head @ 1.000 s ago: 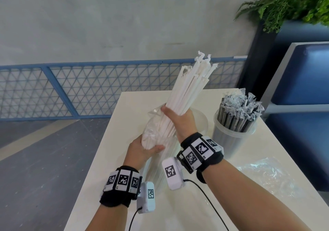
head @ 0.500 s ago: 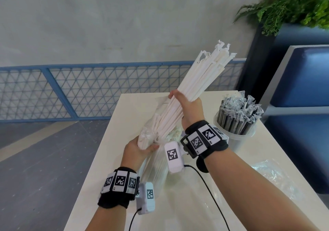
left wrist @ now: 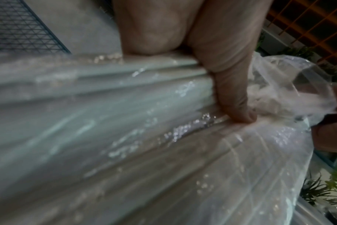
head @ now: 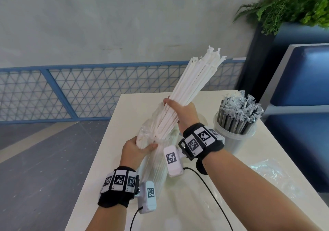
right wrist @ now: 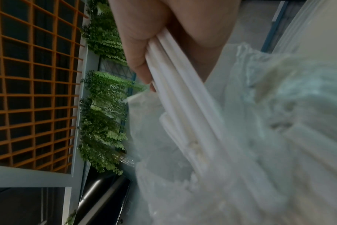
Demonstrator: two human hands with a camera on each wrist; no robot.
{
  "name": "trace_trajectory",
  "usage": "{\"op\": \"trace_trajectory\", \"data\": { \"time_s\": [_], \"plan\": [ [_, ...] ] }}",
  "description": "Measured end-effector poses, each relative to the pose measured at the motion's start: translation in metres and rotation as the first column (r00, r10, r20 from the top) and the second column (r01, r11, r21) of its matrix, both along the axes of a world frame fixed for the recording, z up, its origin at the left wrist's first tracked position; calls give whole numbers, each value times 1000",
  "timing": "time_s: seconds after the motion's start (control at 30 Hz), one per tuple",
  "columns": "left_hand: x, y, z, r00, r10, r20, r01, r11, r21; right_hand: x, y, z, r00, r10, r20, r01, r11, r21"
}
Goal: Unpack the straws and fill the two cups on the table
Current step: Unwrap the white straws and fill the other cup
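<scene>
Head view, item one: table (head: 204, 204), white, glossy, under both forearms. Item two: clear plastic bag (head: 156, 161), tall, standing on the table between the wrists, packed with white paper-wrapped straws. Item three: bundle of white straws (head: 192, 85), long, slim, wrapper tips frayed at the top, tilted up and away to the right, lower ends still inside the bag's mouth. Item four: cup (head: 233, 138), clear plastic, just right of the right wrist, filled with dark straws (head: 238, 113) in clear wrappers. Item five: a second, crumpled clear bag (head: 274, 174), flat on the table right of the right forearm.

Right hand (head: 183, 111): fingers wrapped round the bundle at its middle; the right wrist view confirms straws (right wrist: 175, 94) clamped between thumb and fingers. Left hand (head: 135, 150): clutching the bag's gathered neck below the right hand; the left wrist view shows the thumb (left wrist: 235, 97) pressed into the plastic (left wrist: 164, 152).

Change from half a second earlier: bundle stands steeper, tips less far right; right hand remains above the left, grip unchanged.
</scene>
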State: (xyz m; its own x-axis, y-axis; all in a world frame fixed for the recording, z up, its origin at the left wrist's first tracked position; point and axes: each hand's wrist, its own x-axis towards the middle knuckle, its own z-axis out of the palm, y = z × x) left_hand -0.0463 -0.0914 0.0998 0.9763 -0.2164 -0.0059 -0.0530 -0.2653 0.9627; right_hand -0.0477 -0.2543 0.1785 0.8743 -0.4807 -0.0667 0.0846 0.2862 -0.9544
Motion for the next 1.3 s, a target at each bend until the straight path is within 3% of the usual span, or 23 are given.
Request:
{"op": "trace_trajectory", "data": {
  "time_s": [0.17, 0.6, 1.0, 1.13, 1.23, 1.3],
  "plan": [
    [2, 0, -1, 1000, 17, -9, -16, 1000, 5, 0, 7, -5, 999, -26, -30, 24, 998, -66],
    [13, 15, 4, 986, 160, -45, -159, 987, 10, 2, -22, 16, 967, -242, 83, 227, 961, 155],
    [12, 12, 5, 988, 149, -41, -150, 989, -15, 5, -54, 22, 917, -385, 102, 367, 917, 154],
    [11, 11, 6, 989, 142, -47, -145, 987, -67, 8, -62, 26, 886, -445, 132, 457, 886, -84],
    [9, 3, 7, 993, 114, -32, -117, 989, -95, 8, -56, 18, 924, -369, 100, 381, 868, -318],
    [8, -3, 5, 994, 107, -27, -110, 988, -113, 7, -50, 4, 947, -310, 79, 315, 864, -392]
  ]
}}
